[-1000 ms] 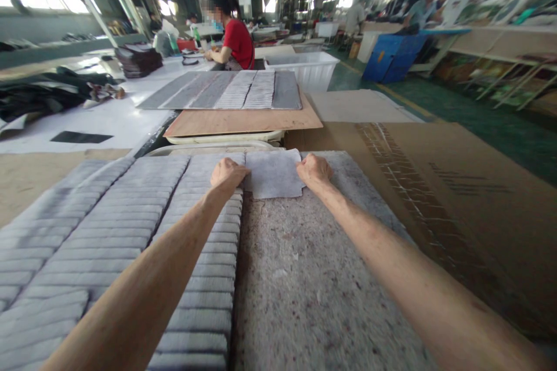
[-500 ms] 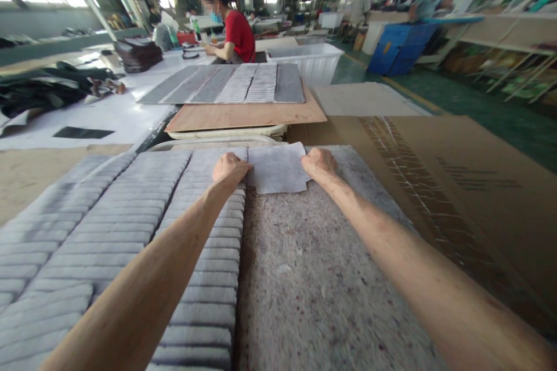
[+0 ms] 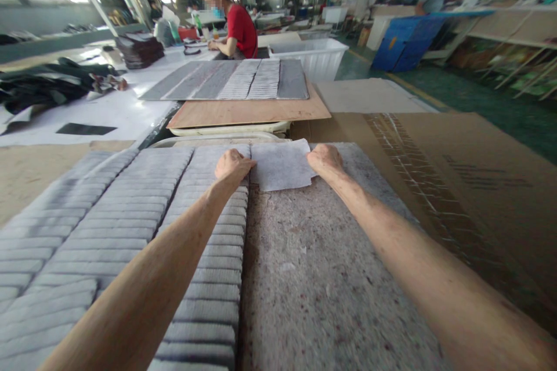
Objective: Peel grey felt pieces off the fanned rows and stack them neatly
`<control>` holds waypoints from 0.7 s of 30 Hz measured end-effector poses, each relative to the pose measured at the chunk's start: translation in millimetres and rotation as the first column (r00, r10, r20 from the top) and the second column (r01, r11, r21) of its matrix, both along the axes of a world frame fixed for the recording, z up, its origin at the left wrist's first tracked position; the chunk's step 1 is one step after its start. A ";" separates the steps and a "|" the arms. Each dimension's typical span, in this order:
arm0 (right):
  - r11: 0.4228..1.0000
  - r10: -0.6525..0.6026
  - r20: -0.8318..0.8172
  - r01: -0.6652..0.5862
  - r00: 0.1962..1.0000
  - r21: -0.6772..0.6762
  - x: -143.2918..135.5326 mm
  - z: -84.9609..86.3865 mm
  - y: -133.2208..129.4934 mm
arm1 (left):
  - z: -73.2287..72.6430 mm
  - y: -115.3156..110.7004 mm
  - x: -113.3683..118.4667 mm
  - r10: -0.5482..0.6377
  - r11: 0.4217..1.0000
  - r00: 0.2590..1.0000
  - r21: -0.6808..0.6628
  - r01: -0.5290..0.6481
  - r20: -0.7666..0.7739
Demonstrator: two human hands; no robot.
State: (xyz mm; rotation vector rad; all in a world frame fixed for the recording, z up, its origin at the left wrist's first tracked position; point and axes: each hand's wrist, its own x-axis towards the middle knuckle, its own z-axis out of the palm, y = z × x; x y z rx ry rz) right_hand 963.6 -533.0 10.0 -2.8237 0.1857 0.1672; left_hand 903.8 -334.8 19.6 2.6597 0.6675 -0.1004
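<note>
A pale grey-white fabric piece (image 3: 282,166) lies flat at the far end of a speckled board (image 3: 296,261). My left hand (image 3: 234,164) pinches its left edge, fingers closed, beside the rows of overlapping grey fabric pieces (image 3: 213,290). On the right edge my right hand (image 3: 326,157) is closed too, gripping the piece near its corner. Those overlapping pieces fill the left part of the board in several columns, each piece covering most of the one behind it. My left forearm hides part of them.
Ahead, another board (image 3: 191,84) with similar pieces rests on a plywood sheet (image 3: 243,111). Flattened cardboard (image 3: 470,174) extends to the right. A person in red (image 3: 241,29) sits at a white table (image 3: 39,127); behind stand a white bin (image 3: 319,58) and a blue box (image 3: 400,43).
The view has shifted slightly, so the scene sits a little further right and higher. Both hands keep hold of the fabric piece's edges, which stays in nearly the same place on the board.
</note>
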 end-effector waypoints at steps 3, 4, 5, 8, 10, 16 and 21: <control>1.000 -0.001 -0.001 0.001 1.000 -0.002 0.9 -0.6 -0.6 | 0.8 -1.1 -0.7 0.001 1.000 1.000 0.001 -0.001 0.000; 1.000 0.001 0.000 -0.001 1.000 -0.003 1.1 -0.6 -0.8 | 0.9 -1.4 -0.9 0.002 1.000 1.000 0.002 -0.002 0.000; 1.000 0.004 0.000 -0.004 1.000 -0.003 1.4 -0.6 -1.0 | 1.1 -1.6 -1.1 0.002 1.000 1.000 0.001 -0.002 0.001; 1.000 0.012 0.001 -0.012 1.000 -0.005 2.7 -0.8 -1.5 | 1.4 -1.7 -1.7 0.002 1.000 1.000 -0.004 -0.002 0.003; 1.000 0.014 -0.002 -0.014 1.000 -0.007 4.1 -1.3 -1.8 | 1.7 -1.6 -2.1 0.003 1.000 1.000 -0.008 -0.003 0.005; 1.000 0.021 -0.027 -0.021 0.999 -0.015 4.4 -0.1 -2.3 | 1.2 -0.8 -1.2 0.008 1.000 1.000 -0.019 -0.008 0.012; 0.999 0.039 -0.037 -0.040 0.999 -0.024 1.8 3.4 -2.9 | -1.2 1.1 0.7 0.009 1.000 1.000 -0.022 -0.009 0.023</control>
